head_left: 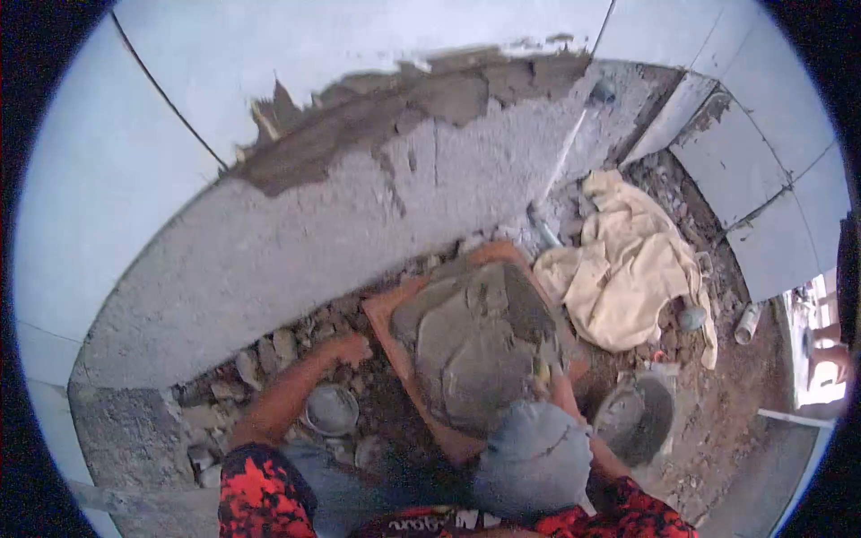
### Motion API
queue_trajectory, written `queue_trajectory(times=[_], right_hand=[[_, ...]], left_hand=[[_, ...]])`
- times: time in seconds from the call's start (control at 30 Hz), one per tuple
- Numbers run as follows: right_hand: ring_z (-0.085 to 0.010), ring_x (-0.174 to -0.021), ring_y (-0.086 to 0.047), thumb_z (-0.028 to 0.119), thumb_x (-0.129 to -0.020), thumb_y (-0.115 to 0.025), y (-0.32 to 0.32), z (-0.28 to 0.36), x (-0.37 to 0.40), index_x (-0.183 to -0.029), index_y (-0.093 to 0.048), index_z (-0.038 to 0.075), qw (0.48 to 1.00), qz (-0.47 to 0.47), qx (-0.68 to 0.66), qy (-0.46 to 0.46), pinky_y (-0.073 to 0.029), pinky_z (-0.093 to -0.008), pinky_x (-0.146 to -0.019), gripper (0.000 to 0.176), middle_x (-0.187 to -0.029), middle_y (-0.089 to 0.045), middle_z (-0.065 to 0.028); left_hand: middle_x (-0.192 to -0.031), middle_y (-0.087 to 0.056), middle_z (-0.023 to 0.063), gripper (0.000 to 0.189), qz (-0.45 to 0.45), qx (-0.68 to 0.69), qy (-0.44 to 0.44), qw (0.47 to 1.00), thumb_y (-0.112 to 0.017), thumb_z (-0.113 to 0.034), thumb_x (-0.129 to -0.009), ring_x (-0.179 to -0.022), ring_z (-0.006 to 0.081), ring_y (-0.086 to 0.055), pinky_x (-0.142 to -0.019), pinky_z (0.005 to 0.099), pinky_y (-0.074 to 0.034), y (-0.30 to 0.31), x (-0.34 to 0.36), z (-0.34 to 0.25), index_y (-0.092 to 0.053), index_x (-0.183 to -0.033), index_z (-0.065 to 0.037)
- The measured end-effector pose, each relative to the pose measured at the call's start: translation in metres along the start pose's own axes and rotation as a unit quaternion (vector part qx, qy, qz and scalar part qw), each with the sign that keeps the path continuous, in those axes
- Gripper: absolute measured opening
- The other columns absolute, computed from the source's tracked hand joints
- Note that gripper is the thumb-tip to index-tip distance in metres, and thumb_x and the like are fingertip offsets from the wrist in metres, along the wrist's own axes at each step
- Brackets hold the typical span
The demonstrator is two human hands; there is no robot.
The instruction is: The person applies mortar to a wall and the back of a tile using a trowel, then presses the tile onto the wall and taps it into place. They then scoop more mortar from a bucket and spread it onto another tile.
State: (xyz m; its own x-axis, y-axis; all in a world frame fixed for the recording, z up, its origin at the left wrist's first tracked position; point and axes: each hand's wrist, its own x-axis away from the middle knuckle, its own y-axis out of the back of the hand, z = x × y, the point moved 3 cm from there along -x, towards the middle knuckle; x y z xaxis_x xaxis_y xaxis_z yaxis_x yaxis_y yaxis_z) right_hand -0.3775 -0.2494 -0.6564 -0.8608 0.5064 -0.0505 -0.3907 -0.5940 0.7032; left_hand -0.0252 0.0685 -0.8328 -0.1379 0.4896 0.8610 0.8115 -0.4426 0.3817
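Wet grey mortar [466,345] lies spread on an orange-brown board [392,327] on the rubble in front of my knees. At the mortar's right edge, my right hand [549,378] is closed round a small yellowish handle, partly hidden by my knee; the tool's blade is hard to make out. My left hand [352,348] hangs just left of the board over the stones, its fingers curled in, with whatever they may hold too small to tell. Below it stands a small round container [332,410] with grey contents.
A dark basin [659,417] sits right of my knee. Beige cloth [623,269] lies on the rubble beside a pipe [545,229]. The wall [314,242] ahead carries a band of wet mortar [377,112]. At the far right, part of another person [830,359] shows.
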Motion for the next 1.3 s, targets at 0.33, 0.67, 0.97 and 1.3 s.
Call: queue_trajectory(times=[0.33,0.67,0.97,1.3], right_hand=[[-0.0191,-0.084,-0.054,0.018,-0.074,-0.066,-0.003,0.0,-0.029,-0.119,-0.039,-0.003,0.972,0.138,-0.083,-0.173,-0.045,-0.0322,-0.07,0.057,-0.094,-0.057,-0.0131],[-0.0311,-0.098,-0.053,0.025,-0.08,-0.061,0.001,0.044,-0.05,-0.116,-0.047,0.001,0.991,0.02,-0.125,-0.038,-0.041,-0.0393,-0.083,0.046,-0.102,-0.056,-0.0192],[-0.0374,-0.093,-0.056,0.021,-0.079,-0.062,0.071,0.168,-0.122,-0.12,-0.045,0.002,0.985,0.003,0.062,0.162,-0.045,-0.0414,-0.08,0.048,-0.1,-0.057,-0.0228],[-0.0373,-0.085,-0.058,0.02,-0.08,-0.062,0.063,0.24,-0.153,-0.12,-0.047,0.004,0.935,-0.059,0.15,0.316,-0.048,-0.0406,-0.068,0.046,-0.099,-0.057,-0.0193]], left_hand=[[-0.074,-0.061,0.0162,0.033,-0.059,-0.182,-0.074,0.979,-0.047,-0.031,-0.084,-0.071,0.0281,-0.059,-0.065,0.0422,-0.045,0.11,0.159,-0.069,-0.057,-0.088,0.0],[-0.072,-0.057,0.0178,0.026,-0.269,-0.137,-0.336,0.892,-0.045,-0.032,-0.089,-0.073,0.035,-0.059,-0.064,0.0474,-0.045,0.18,0.335,-0.325,-0.05,-0.09,-0.007],[-0.068,-0.057,0.02,0.021,-0.292,-0.142,-0.543,0.775,-0.045,-0.022,-0.084,-0.069,0.0365,-0.06,-0.06,0.0457,-0.046,0.136,0.396,-0.363,-0.051,-0.09,-0.003],[-0.068,-0.058,0.0204,0.018,-0.32,-0.072,-0.678,0.658,-0.049,-0.011,-0.074,-0.067,0.0356,-0.061,-0.067,0.0442,-0.048,0.116,0.422,-0.34,-0.053,-0.079,0.005]])
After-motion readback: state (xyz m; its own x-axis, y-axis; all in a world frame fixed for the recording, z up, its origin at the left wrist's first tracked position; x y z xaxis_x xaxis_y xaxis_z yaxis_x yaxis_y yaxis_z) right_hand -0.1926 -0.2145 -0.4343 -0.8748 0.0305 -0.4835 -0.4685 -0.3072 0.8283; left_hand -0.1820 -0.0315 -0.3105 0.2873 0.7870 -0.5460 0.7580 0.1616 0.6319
